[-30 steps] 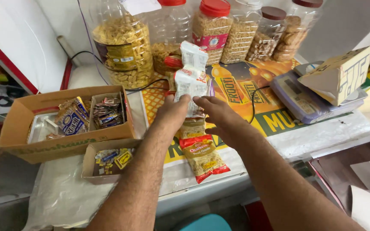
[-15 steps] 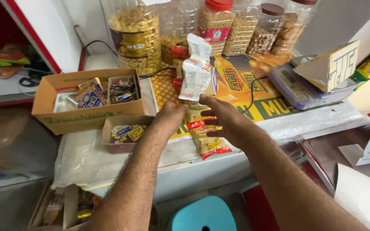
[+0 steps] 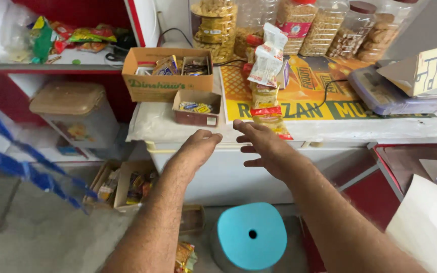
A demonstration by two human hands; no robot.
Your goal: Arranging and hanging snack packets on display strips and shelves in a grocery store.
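Both my hands have pulled back from the strip of snack packets (image 3: pixel 268 76) they held a moment ago; it now lies on the yellow printed mat (image 3: pixel 299 96), white packets at the far end, yellow-and-red ones nearest the counter edge. My left hand (image 3: pixel 195 149) hangs empty in front of the counter, fingers curled loosely together. My right hand (image 3: pixel 264 146) is empty too, fingers spread apart, tips just short of the nearest packet. To the left sit a brown cardboard box (image 3: pixel 168 81) and a smaller box (image 3: pixel 197 108) of wrapped sweets.
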